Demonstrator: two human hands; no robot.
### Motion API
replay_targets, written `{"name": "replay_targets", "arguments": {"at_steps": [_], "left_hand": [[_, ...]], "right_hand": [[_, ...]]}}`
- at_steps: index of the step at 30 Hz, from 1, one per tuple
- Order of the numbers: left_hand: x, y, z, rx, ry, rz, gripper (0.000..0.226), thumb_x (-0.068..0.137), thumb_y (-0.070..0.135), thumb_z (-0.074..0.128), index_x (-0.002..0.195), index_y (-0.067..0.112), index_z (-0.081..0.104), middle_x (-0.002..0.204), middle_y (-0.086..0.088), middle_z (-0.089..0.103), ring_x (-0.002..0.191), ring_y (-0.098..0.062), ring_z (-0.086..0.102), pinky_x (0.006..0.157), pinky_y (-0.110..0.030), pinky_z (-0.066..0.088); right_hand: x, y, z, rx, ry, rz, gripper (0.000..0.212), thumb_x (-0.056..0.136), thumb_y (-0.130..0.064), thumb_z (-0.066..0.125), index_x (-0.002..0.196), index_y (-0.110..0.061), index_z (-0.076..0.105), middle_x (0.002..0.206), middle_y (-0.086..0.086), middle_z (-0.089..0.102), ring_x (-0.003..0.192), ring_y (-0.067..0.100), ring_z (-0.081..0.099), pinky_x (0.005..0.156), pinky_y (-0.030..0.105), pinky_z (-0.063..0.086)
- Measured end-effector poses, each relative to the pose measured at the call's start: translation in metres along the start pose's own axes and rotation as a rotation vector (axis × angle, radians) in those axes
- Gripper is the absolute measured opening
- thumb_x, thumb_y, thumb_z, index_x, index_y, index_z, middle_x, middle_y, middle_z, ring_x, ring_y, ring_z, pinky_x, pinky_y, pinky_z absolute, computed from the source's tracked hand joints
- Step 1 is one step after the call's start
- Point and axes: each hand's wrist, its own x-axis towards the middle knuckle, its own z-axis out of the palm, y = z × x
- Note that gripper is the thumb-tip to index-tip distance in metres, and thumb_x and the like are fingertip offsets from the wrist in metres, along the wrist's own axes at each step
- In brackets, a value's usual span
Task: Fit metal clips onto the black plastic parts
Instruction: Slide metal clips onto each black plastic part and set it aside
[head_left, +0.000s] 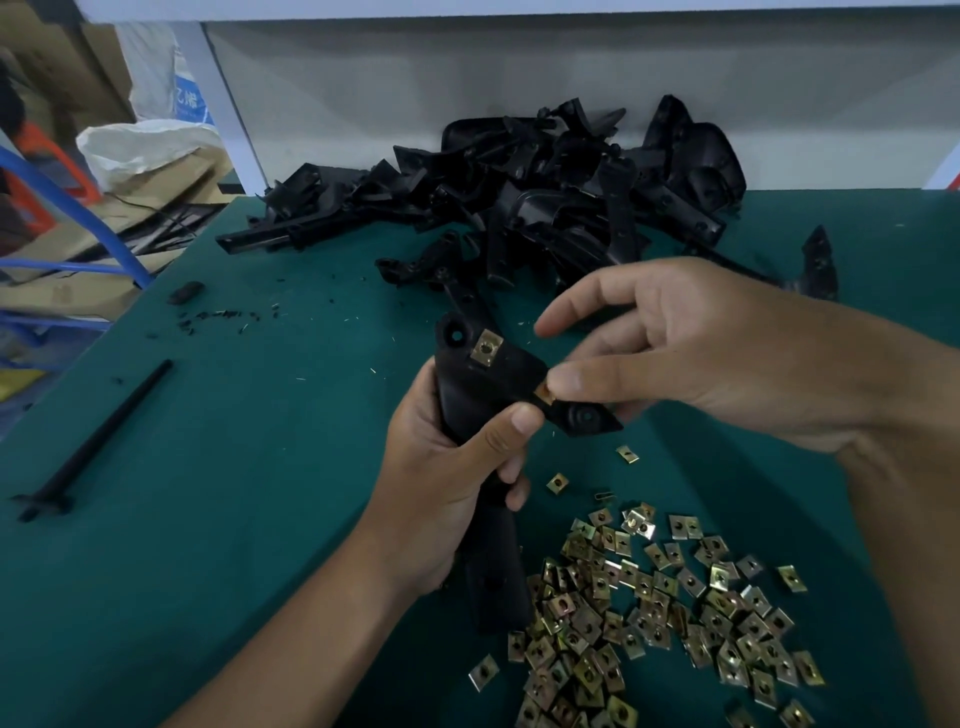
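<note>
Black plastic part (493, 384) is held up over the green mat (234, 467), roughly mid-frame. Left hand (452, 483) grips its lower body w/ fingers curled round it, thumb pressed on the front face. One metal clip (487, 349) already sits on the upper edge next to a round hole. Right hand (691, 353) pinches a second clip (545, 393) between thumb and a finger, right at the part's edge near the other round boss; the index finger sticks out straight, the rest are loosely bent. Can't tell if that clip is fully seated, the thumb covers most of it.

Around it: loose clips in a pile (660, 603) on the mat, bottom right, just beside the part's lower end, w/ a few strays closer to the hands. Behind the hands there's a big heap of black parts (545, 197) against the white back panel (467, 83); the right hand hides some of the heap's near edge. Long black rod (98, 436) lies well apart on the left side of the mat, plus a small black bit (185, 292) and some plastic shavings (223, 316) near the left edge. Off the table to the left: cardboard boxes (78, 249), a white sack (140, 145), blue tubing (78, 218).
</note>
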Motion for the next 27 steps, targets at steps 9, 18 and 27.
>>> {"name": "replay_targets", "arguments": {"at_steps": [9, 18, 27], "left_hand": [[0.001, 0.008, -0.002, -0.043, 0.058, -0.008, 0.023, 0.095, 0.039, 0.062, 0.109, 0.024, 0.071, 0.103, -0.005, 0.071, 0.089, -0.019, 0.070, 0.068, -0.038, 0.060], [-0.016, 0.017, 0.046, 0.067, -0.172, -0.102, 0.034, 0.096, 0.051, 0.058, 0.118, 0.029, 0.070, 0.114, -0.003, 0.073, 0.101, -0.026, 0.073, 0.076, -0.029, 0.059], [-0.082, -0.026, 0.177, 0.003, -0.582, -0.218, 0.024, 0.097, 0.052, 0.053, 0.109, 0.040, 0.069, 0.109, 0.001, 0.076, 0.104, -0.024, 0.072, 0.079, -0.066, 0.055]], "right_hand": [[-0.011, 0.005, -0.010, 0.074, 0.087, -0.010, 0.036, 0.068, -0.037, 0.077, 0.098, -0.015, 0.074, 0.089, 0.006, 0.079, 0.077, 0.013, 0.075, 0.066, 0.021, 0.059], [-0.105, 0.029, 0.002, 0.326, 0.457, -0.109, 0.025, 0.074, -0.033, 0.074, 0.095, -0.021, 0.080, 0.085, 0.007, 0.076, 0.077, 0.012, 0.072, 0.068, 0.020, 0.057], [-0.291, 0.054, 0.061, 0.434, 1.097, -0.019, 0.007, 0.083, -0.018, 0.075, 0.087, -0.021, 0.079, 0.077, 0.002, 0.071, 0.066, 0.011, 0.063, 0.063, 0.021, 0.053]]}}
